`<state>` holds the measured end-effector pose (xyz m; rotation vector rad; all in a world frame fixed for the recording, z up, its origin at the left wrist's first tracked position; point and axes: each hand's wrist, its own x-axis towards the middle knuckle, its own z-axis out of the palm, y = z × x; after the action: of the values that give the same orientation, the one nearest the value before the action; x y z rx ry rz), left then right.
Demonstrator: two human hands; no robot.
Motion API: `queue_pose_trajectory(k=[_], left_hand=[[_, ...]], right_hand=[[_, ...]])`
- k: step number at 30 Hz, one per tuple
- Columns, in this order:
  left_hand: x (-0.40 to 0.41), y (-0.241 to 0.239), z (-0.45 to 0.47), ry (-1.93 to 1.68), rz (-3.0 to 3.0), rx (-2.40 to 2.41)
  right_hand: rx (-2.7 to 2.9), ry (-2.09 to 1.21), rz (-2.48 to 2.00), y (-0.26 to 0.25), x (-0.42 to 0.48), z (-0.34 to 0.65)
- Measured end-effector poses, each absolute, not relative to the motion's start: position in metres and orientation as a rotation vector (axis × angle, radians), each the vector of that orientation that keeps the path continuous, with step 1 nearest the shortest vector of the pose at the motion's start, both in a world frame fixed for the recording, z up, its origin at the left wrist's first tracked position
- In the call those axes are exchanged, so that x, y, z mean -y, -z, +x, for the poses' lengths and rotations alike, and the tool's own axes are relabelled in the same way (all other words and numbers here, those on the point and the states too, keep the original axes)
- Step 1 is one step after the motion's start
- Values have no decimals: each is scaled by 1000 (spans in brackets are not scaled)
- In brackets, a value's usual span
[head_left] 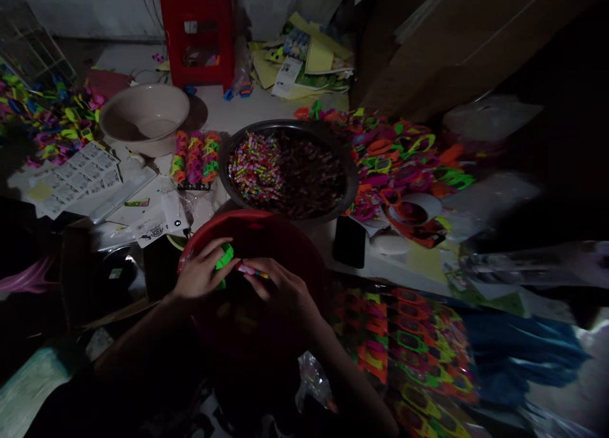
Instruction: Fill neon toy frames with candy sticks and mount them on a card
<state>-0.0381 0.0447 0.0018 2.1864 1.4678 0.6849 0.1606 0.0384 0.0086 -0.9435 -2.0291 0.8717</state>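
My left hand [202,272] is closed around a bright green plastic toy band [224,256], curved like a watch strap. Close to its right, my right hand [280,289] pinches a small pink, yellow and red packet [252,270] between thumb and fingers. One end of this packet points toward the green band; whether they touch is hard to tell. Both hands are over a large red basin [304,248], whose inside is mostly too dark to make out. Behind it, a metal bowl [353,184] holds many similar small colourful packets and a darker heap.
Colourful plastic bands [385,149] are heaped right of the bowl, with a black phone [349,241] in front. Bagged bands [413,340] lie lower right. At the back left stand a beige basin [145,108], a bundle of bands [195,156] and a red stool [197,38].
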Motion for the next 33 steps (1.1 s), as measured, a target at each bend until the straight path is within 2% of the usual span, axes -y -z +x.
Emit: queue_pose_trajectory(k=[12,21,28,33], left_hand=[[-41,-17,-41,-400,2525,-1605],[-43,-29,-29,-208,2557,-1655],[-45,-31,-27,-266,2614,-1608],[-47,-34,-29,-168,2585,-1629]], right_hand=[[2265,-514,-717,-22,-38,156],[1909,-876,-1030,-24,-35,151],[1815,-927,-1163,-21,-35,150],[1852,-1000,-1141,-27,-35,152]])
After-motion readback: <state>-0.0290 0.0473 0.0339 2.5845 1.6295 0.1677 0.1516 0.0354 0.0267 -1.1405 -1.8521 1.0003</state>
